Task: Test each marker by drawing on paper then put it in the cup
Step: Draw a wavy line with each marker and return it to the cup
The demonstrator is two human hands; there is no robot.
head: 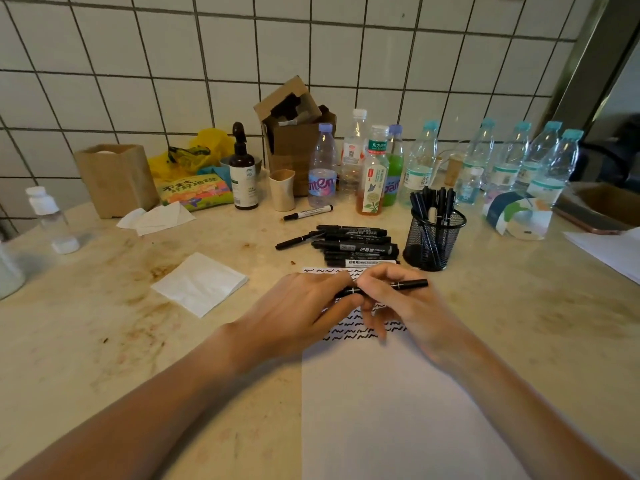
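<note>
Two bare arms, no sleeves.
Left hand (304,306) and right hand (405,306) wear no rings, gloves or watch; both forearms are uncovered from the fingers (341,301) back to the frame's lower edge.

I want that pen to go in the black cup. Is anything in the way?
Nothing visible blocks it. The marker, held in both hands, is just in front of the mesh cup, with only bare paper and table between; the marker pile lies left.

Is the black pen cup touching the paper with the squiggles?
Apart. The head view shows bare tabletop between the pen cup and the paper.
</note>
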